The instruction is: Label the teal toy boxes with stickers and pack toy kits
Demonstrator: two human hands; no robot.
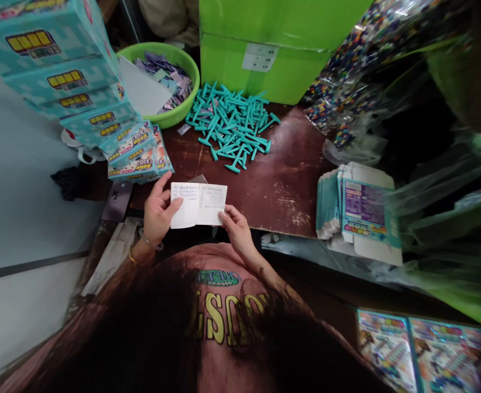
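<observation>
One little notebook [189, 217] held open over the table [281, 196] edge, left hand [157, 214] thumb-pinching its left page, right hand [239, 229] pinching the lower right, bunch of teal T-shaped bits [234, 124] piled beyond

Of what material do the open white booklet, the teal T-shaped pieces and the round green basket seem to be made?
Open white booklet: probably matte paper; its thin pages bear writing. Teal T-shaped pieces: likely smooth moulded plastic, being alike and evenly coloured. Round green basket: seemingly plastic too, semi-matte, from its evenly coloured, smooth-looking rim.
</observation>
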